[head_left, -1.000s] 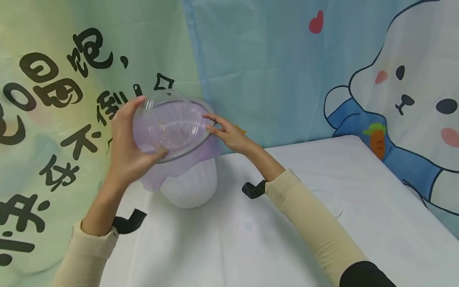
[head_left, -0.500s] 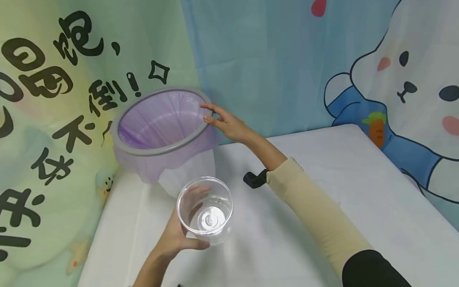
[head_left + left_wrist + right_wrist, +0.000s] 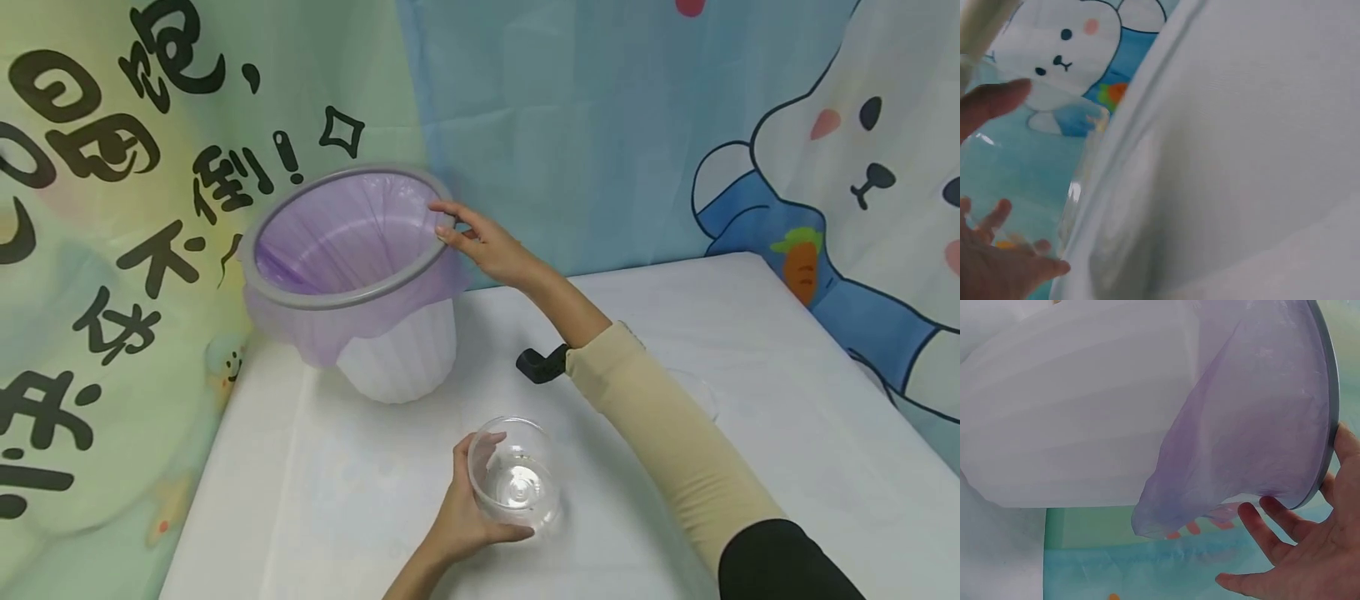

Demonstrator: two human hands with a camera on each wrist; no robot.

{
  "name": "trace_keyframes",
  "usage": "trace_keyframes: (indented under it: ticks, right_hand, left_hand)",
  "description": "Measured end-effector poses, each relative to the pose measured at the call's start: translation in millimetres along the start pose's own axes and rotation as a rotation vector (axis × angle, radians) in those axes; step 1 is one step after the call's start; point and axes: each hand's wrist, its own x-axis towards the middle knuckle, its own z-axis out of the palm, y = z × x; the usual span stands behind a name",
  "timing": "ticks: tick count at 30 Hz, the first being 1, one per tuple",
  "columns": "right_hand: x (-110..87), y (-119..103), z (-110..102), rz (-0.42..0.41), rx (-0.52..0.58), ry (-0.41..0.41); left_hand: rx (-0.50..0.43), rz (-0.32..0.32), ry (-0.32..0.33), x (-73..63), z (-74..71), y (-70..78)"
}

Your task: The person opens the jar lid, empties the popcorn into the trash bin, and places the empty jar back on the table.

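Observation:
My left hand (image 3: 468,521) grips a clear round plastic jar (image 3: 517,475) over the front middle of the white table. The jar's mouth faces up toward the head camera, with thumb on one side and fingers on the other. In the left wrist view the jar (image 3: 1029,150) lies between the thumb and the fingers. A white bin (image 3: 405,358) stands farther back, lined with a purple bag (image 3: 330,242) under a grey rim ring (image 3: 352,298). My right hand (image 3: 491,250) holds this rim at its right side; in the right wrist view several fingers (image 3: 1285,519) spread loosely below it.
A faint clear ring-shaped piece (image 3: 697,392) lies on the white table (image 3: 360,500), partly behind the right sleeve (image 3: 667,442). A printed curtain (image 3: 555,125) hangs close behind the bin and along the left side.
My left hand has brought the jar from tipped over the bin down and right, to above the table with its mouth up. My right hand stays at the rim.

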Motion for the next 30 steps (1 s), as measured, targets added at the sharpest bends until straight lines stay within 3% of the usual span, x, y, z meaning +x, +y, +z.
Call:
trace_keyframes:
  ticks: [4, 11, 24, 30]
  right_hand:
    - [-1.5, 0.7, 1.5, 0.000, -0.023, 0.006]
    - [-2.7, 3.2, 6.3, -0.008, 0.002, -0.014]
    - [-4.3, 6.6, 3.6, -0.002, -0.052, 0.016]
    - [-6.5, 7.0, 4.3, 0.031, -0.108, -0.001]
  left_hand:
    - [0.061, 0.025, -0.007, -4.0, 6.4, -9.4]
    - [0.091, -0.008, -0.027, -10.7, 12.9, -19.0]
    - [0.184, 0.021, -0.077, -11.2, 12.6, -29.4]
    - [0.185, -0.086, -0.132, -14.0, 6.4, -27.5]
